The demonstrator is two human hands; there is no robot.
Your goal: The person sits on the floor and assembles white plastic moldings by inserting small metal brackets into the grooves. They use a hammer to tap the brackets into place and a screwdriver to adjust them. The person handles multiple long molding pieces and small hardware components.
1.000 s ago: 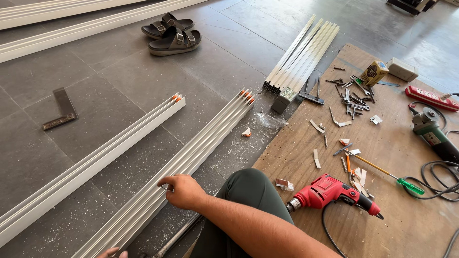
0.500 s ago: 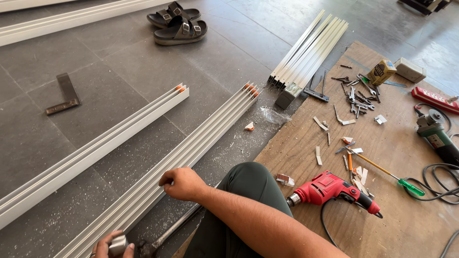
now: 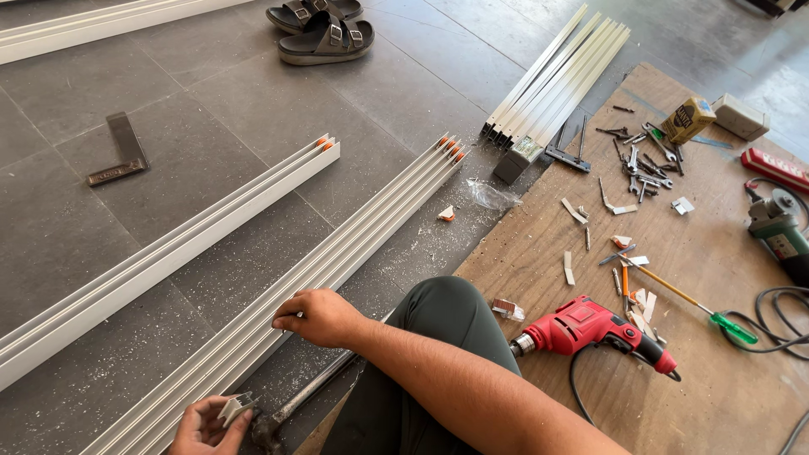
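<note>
Working on the nearer aluminium rail [image 3: 337, 253], which lies slantwise on the grey tiled floor, its orange-capped end pointing away and its near end running off past the lower edge. Pressing down on its top edge with the right hand [image 3: 318, 316], knuckles up, fingers curled in and loosely closed against the metal; cannot tell whether anything small is pinched under the fingertips. Holding, low at the frame edge and just beside the same rail, a small white ridged piece [image 3: 234, 409] in the left hand [image 3: 202, 425], palm up, fingers half closed around it. By the look of it, a step of handling and fitting at this stretch of rail, with both hands close to each other and close to the metal; fine finger work, not force.

Lying between the two hands, a hammer [image 3: 295, 404], head near the left hand, touched by neither. Beside the right forearm, a bent knee [image 3: 438, 312] in dark green cloth. Further left, well apart, a second rail [image 3: 168, 253] lying parallel. On the wooden board [image 3: 716, 396] to the right, a red drill [image 3: 590, 324], a green-handled screwdriver [image 3: 691, 303] and scattered metal scraps, all out of reach of the hands.
</note>
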